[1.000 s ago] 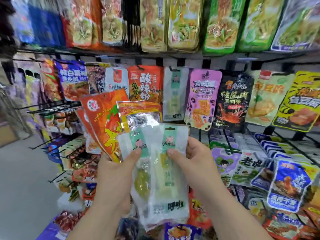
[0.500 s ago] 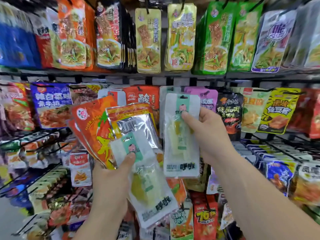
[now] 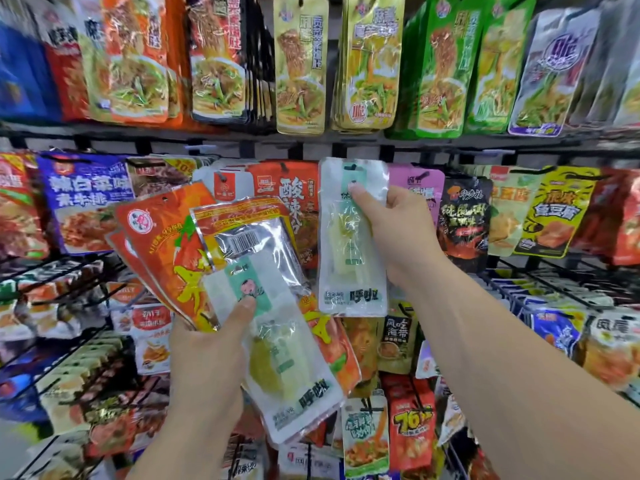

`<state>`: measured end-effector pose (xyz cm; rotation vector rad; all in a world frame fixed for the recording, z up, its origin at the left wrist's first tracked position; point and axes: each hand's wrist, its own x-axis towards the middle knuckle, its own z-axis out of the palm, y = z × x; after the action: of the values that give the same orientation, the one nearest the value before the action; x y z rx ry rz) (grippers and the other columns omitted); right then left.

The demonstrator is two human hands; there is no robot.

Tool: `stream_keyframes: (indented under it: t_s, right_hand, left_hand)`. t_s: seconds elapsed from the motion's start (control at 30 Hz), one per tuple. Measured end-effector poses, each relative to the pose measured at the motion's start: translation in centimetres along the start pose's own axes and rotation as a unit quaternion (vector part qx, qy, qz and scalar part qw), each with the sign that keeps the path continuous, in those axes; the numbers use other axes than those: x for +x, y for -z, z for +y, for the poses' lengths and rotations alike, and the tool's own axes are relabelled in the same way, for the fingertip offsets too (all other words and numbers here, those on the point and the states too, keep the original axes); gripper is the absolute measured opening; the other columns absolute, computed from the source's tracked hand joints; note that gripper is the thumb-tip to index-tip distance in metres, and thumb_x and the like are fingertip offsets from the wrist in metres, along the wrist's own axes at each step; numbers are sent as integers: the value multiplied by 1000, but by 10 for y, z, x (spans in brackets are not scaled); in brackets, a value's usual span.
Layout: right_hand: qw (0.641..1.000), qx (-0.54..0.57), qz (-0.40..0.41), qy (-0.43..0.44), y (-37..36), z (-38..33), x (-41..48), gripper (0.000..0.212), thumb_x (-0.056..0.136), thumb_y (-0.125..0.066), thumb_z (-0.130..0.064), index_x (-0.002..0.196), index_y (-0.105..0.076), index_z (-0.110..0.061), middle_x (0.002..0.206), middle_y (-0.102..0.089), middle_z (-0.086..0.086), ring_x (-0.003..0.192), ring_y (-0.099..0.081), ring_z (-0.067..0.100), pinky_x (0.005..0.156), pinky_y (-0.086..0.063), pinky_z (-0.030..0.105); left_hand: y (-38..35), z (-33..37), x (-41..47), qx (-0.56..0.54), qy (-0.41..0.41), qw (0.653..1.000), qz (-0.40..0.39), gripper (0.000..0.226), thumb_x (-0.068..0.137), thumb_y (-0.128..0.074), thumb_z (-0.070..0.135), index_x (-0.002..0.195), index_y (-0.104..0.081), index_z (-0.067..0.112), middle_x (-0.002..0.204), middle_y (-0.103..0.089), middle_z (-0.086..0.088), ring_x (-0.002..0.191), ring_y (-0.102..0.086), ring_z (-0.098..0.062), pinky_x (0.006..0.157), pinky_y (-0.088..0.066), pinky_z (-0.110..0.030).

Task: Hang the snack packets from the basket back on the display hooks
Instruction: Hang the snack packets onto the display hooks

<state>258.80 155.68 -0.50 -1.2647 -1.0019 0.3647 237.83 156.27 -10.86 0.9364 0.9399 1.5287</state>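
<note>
1. The right hand pinches one clear packet, thumb on its front near the top and fingers behind it. The packet hangs upright.
2. The packet's top edge sits just below the black rail of the middle row. Whether its hole is on a hook cannot be told.
3. Its left edge overlaps the red packet hanging behind. Its right edge is covered by the hand, in front of the pink packet.
4. The left hand grips a fan of packets, thumb pressed on the front one and fingers behind. The fan leans left.
5. Fan, front to back: second clear packet, silver barcode packet, orange packets.
6. A narrow strip separates the fan's right edge from the upright packet's left edge; they do not touch.
7. The middle row is packed edge to edge: black packet and yellow packet sit right of the pink one, with no visible gaps.
8. The upper row, gold packets and green packets, ends just above the rail.
9. Wire hooks at lower left stick out toward the person, near the left forearm.
</note>
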Motion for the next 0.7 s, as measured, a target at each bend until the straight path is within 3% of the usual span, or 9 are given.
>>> stream_keyframes:
  t_s: [0.1,0.17,0.23,0.27,0.33,0.4,0.47,0.6,0.7]
  right_hand:
    - [1000,12,1,11,1,0,5,64,77,-75,-61,102,-69,-3,88,-66,30,68,-59,30,66,-55,52]
    - [1000,-6,3,14,1,1,10,67,79,-75,-60,102,-65,2,78,-55,16,66,-49,24,62,-47,44]
    - [1000,-24,16,12,-1,6,16,77,74,-76,-65,101,-60,5,80,-50,7,68,-46,22,63,-53,49]
    - [999,-30,19,3,-2,8,18,78,71,-75,-68,97,-58,4,82,-50,6,69,-48,21,66,-56,55]
    - [998,-47,29,-7,-6,10,21,61,72,-74,-68,92,-61,-12,89,-52,5,78,-52,21,73,-55,48]
    - [997,-60,49,-24,-9,13,25,60,80,-75,-62,114,-68,-13,108,-63,1,93,-61,25,85,-51,42]
    - [995,-64,70,-36,-13,16,34,64,83,-75,-57,126,-67,-9,104,-63,1,87,-59,26,78,-50,36]
    - [986,-116,112,-41,-21,15,45,41,91,-74,-45,80,-61,-8,68,-53,1,57,-46,21,52,-31,29]
    - [976,-150,145,-53,-25,14,48,48,92,-74,-46,67,-46,-15,64,-50,0,54,-46,18,50,-31,30]
  left_hand:
    - [1,1,2,-4,-3,1000,-2,38,88,-82,16,123,-69,16,103,-81,8,98,-77,-19,99,-56,-52]
    - [0,4,1,-9,-4,1000,-6,39,88,-82,15,124,-67,18,105,-81,7,100,-77,-19,99,-56,-52]
    - [0,6,1,-12,-2,1000,-7,40,88,-83,15,124,-66,19,104,-81,7,100,-77,-20,98,-56,-53]
    - [0,7,0,-13,-3,1000,-7,40,88,-83,15,124,-66,19,103,-81,8,97,-77,-18,96,-57,-51]
    - [2,6,-1,-14,-8,1000,-6,38,88,-82,15,123,-66,17,98,-80,11,90,-77,-10,93,-57,-43]
    - [2,8,-3,-13,-8,1000,-5,35,88,-83,16,118,-65,19,97,-79,12,89,-75,-7,89,-56,-37]
    - [3,9,-5,-13,-5,1000,-5,35,88,-82,17,116,-62,20,100,-76,10,90,-72,-6,86,-52,-32]
    - [6,12,-10,-6,-11,1000,-19,31,91,-78,15,111,-54,18,80,-65,3,71,-62,-6,76,-46,-29]
    - [12,13,-8,-6,-11,1000,-16,37,90,-79,18,117,-54,13,86,-68,4,78,-63,-6,88,-51,-29]
